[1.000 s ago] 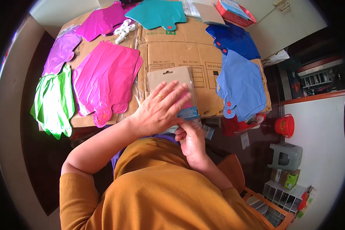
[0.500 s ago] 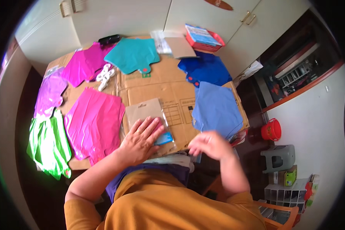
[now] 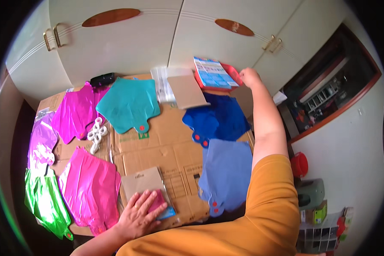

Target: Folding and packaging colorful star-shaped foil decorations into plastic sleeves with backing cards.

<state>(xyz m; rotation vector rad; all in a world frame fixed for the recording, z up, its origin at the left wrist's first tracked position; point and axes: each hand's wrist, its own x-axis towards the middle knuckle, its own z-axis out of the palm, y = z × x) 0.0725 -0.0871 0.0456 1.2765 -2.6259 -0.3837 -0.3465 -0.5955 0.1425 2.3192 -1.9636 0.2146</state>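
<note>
Lays the left hand (image 3: 140,216), with spread fingers, on the flat packet (image 3: 143,182) to the near left of the red basket (image 3: 233,73), and reaches the right hand (image 3: 250,77) with bent fingers to the basket's right rim; cannot tell whether pinching or merely touching it. Has a blue-and-white pack (image 3: 215,72) lying on the basket, a brown card (image 3: 187,91) just left of it, a dark blue sheet (image 3: 226,113) and a light blue sheet (image 3: 228,175) on its near side. Shows line-drawn boxes (image 3: 179,182) and a green mark (image 3: 144,135) on the cardboard (image 3: 147,151), with print too small to read.
</note>
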